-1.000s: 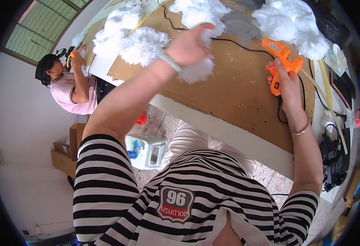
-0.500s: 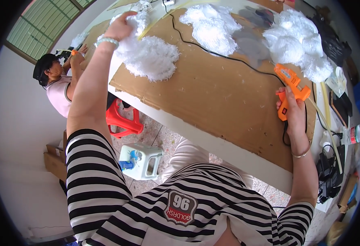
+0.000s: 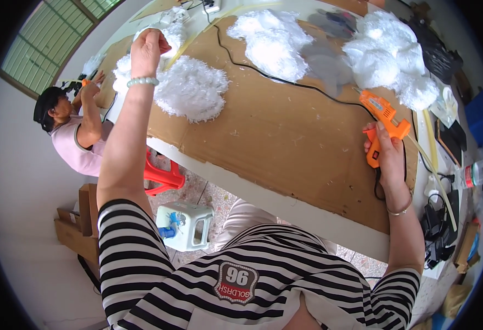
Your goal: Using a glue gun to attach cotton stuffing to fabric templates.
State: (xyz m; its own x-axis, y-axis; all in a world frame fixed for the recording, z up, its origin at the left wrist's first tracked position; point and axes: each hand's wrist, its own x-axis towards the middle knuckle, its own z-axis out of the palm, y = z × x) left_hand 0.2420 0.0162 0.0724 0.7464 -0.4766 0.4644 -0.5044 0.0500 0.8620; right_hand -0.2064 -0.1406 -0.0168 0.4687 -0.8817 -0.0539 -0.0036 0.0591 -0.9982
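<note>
My right hand [image 3: 391,153] grips an orange hot glue gun [image 3: 387,113] by its handle over the right side of the cardboard. A long pale glue stick [image 3: 424,159] sticks out from the gun's back end. Far to the left, my left hand [image 3: 147,50], with a beaded bracelet at its wrist, is raised above white fluffy material. Its fingers are bent together; whatever is between them, if anything, cannot be made out. Right beside that wrist lies a shaggy white tinsel-like piece [image 3: 193,91], and more white fluff [image 3: 125,71] shows behind the wrist.
Brown cardboard [image 3: 274,137] covers the white table. Further white fluffy heaps [image 3: 271,44] and a larger pile [image 3: 387,58] lie at the back. A black cord [image 3: 307,80] crosses the cardboard. Another person [image 3: 76,124] works at the left. Stools [image 3: 183,225] stand below the table edge.
My left hand has shifted left and slightly down, its fingers now bent together above the fluff. My right hand still holds the glue gun. The whole view has turned a little.
</note>
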